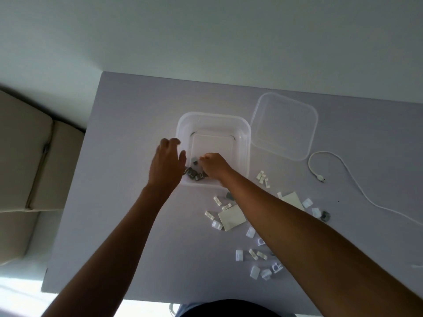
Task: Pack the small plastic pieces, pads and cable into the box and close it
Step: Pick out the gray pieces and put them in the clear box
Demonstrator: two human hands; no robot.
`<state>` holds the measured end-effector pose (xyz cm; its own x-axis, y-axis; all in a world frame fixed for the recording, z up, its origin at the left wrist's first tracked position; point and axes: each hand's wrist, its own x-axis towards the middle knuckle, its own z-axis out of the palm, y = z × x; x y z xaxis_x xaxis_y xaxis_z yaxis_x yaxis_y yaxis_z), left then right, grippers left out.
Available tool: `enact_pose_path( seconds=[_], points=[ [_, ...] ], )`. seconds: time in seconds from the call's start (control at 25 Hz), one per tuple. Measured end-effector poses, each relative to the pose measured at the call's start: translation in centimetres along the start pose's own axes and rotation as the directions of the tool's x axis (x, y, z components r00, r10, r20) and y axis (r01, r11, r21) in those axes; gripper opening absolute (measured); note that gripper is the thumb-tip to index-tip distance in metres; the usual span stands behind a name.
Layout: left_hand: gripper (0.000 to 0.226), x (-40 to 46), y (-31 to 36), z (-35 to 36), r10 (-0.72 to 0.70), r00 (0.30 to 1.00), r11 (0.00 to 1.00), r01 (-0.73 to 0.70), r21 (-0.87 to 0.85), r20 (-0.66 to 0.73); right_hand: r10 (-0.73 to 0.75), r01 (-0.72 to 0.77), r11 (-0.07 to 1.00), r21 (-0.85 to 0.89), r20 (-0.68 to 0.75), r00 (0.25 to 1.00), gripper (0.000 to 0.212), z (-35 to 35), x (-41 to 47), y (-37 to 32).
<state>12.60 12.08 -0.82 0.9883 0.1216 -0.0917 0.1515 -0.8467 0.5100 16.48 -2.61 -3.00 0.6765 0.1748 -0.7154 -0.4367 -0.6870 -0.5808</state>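
A clear plastic box (242, 136) stands open on the grey table (128, 202). My left hand (166, 163) rests against its left wall, fingers apart, holding nothing. My right hand (214, 165) reaches inside over the near rim, fingers curled above several grey pieces (194, 173) lying in the near left corner; whether it grips one is hidden. The box lid (283, 125) lies flat to the right of the box. Several small white pieces (239, 255) and two square pads (232, 218) are scattered near the front. A white cable (343, 165) curves at the right.
A beige cushioned seat (25, 170) stands left of the table. A pale wall (206, 37) rises behind the far table edge. The near table edge runs along the bottom, above a dark garment (229, 308).
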Motion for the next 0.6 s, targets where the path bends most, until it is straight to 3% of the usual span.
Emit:
enact_pose_path(
  seconds=[0.04, 0.12, 0.2, 0.36, 0.6],
  points=[
    [0.039, -0.2, -0.2, -0.1, -0.122, 0.992, 0.992, 0.122, -0.028, -0.010, -0.001, 0.001, 1.000, 0.023, 0.012, 1.000, 0.035, 0.3, -0.3, -0.3],
    [0.039, -0.7, -0.6, 0.4, -0.284, 0.950, 0.954, 0.293, -0.055, 0.132, -0.015, 0.013, 0.998, 0.061, 0.039, 0.999, 0.032, 1.0, -0.7, -0.6],
    [0.036, -1.5, -0.6, 1.0, -0.285, 0.929, 0.945, 0.313, -0.092, 0.235, -0.094, 0.091, 0.995, 0.036, 0.095, 0.991, 0.033, 1.3, -1.3, -0.6],
    [0.035, -2.4, -0.1, 1.6, -0.320, 0.907, 0.909, 0.375, -0.180, 0.272, -0.233, 0.247, 0.958, -0.145, 0.104, 0.967, 0.059, 0.6, -2.4, 0.3],
    [0.031, -2.9, 0.3, 1.6, -0.366, 0.884, 0.878, 0.432, -0.207, 0.292, -0.246, 0.231, 0.919, -0.321, -0.008, 0.969, 0.072, 0.4, -2.4, 1.8]
  ],
)
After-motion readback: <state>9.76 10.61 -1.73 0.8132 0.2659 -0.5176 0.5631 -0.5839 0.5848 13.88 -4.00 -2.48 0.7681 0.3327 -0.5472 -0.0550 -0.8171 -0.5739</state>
